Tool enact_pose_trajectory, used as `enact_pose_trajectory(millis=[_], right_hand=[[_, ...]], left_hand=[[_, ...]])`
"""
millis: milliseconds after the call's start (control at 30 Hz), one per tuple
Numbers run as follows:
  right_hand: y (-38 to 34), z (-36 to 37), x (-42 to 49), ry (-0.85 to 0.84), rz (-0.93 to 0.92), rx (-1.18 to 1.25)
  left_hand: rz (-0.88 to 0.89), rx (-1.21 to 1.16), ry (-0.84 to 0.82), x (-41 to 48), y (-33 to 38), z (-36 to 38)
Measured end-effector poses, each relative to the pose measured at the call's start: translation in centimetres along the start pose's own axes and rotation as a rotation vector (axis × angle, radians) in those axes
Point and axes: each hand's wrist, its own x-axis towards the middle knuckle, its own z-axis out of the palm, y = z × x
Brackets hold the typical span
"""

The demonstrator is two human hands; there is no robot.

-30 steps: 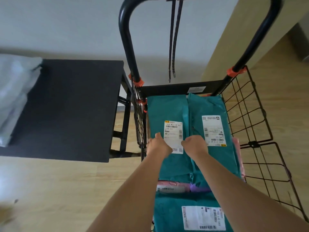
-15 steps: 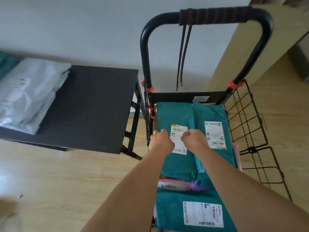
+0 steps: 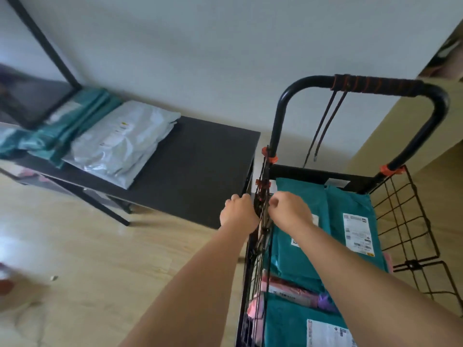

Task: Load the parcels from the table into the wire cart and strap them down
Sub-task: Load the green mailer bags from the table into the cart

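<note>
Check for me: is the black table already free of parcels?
No, a grey parcel and a teal parcel beside it lie on the black table, left of the wire cart.

Arms: 2, bare, both reaching forward from the lower edge, forearms converging toward the hands.
Left hand (image 3: 239, 212): back up, fingers curled under, knuckles forward.
Right hand (image 3: 290, 211): back up, fingers curled into a loose fist, thumb tucked against the forefinger.
Hands: level, just beside each other, not touching.
Grip of either: hidden beneath the palms.
</note>
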Motion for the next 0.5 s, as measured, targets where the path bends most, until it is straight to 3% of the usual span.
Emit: enact_pose_trajectory(millis=[500], right_hand=[[-22.7, 11.1, -5.0, -0.132, -0.144, -0.203]], left_hand=[[-0.101, -0.052, 0.06, -3.8, -24.1, -9.8]])
